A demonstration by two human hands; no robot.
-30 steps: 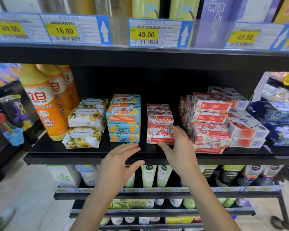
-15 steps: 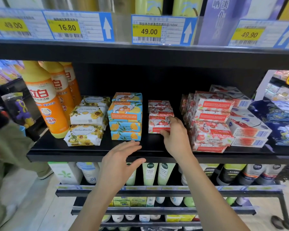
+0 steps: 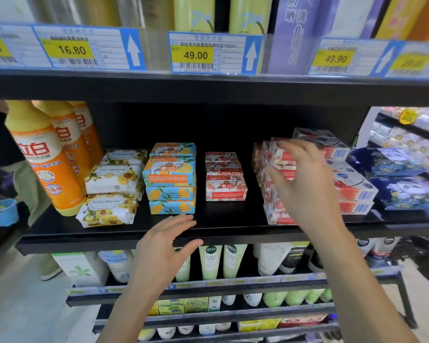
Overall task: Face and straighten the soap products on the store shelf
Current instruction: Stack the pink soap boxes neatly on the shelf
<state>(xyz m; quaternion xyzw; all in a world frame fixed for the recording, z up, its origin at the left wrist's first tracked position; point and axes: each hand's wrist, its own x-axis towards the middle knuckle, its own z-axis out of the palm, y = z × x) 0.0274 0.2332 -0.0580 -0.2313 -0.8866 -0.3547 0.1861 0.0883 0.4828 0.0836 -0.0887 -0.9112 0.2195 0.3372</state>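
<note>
At the far left of the shelf (image 3: 104, 235) the orange bottles (image 3: 47, 167) stand upright in a row running back. Just beside them, the flower-wrapped soaps (image 3: 108, 210) look unfinished. The bottom bar sits forward and turned at an angle, and the ones above step back unevenly.

The blue and yellow soap boxes (image 3: 170, 178) form a fairly square stack facing out, so that group looks about done, though the top box sits a little further back. The left hand (image 3: 162, 253) hovers at the shelf's front edge just below this stack. Its fingers (image 3: 181, 222) are spread and straight and hold nothing; I cannot tell whether they touch the shelf.

The small red soap boxes (image 3: 224, 180) are stacked neatly and face front. They sit back from the edge, however, and the print on the middle box reads upside down.

The right hand (image 3: 305, 184) is blurred in front of the big red soap boxes (image 3: 276, 214), with its fingers splayed wide and nothing gripped. Whether it touches them is unclear. That stack is skewed and needs the most squaring, so it seems to be the job in hand. Behind it, the white boxes (image 3: 356, 185) show their barcode ends. The blue packets (image 3: 401, 191) lie at the far right.

Roughly the middle of the shelf looks settled, and both ends remain to be done.
</note>
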